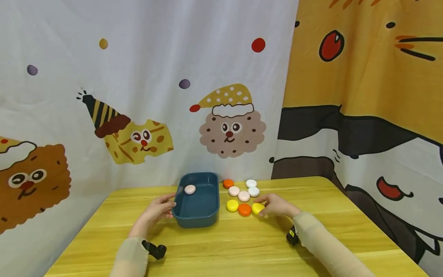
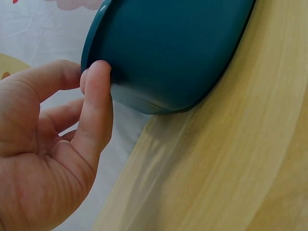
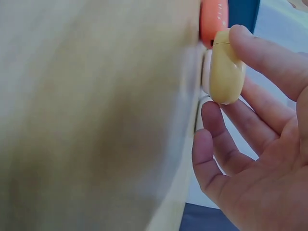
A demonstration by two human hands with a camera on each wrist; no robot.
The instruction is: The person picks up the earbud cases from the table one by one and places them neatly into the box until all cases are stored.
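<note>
A dark blue rectangular box stands on the table with one pale pink disc inside. My left hand holds the box at its left side; in the left wrist view, thumb and fingers pinch the wall near the rim. My right hand pinches a glossy yellow disc between thumb and fingers; a seam shows on it in the right wrist view. Left of that lie an orange disc and another yellow disc.
Behind them lie two pale pink discs, two white discs and one more orange disc. The wooden table backs onto a printed curtain. Each wrist wears a black camera.
</note>
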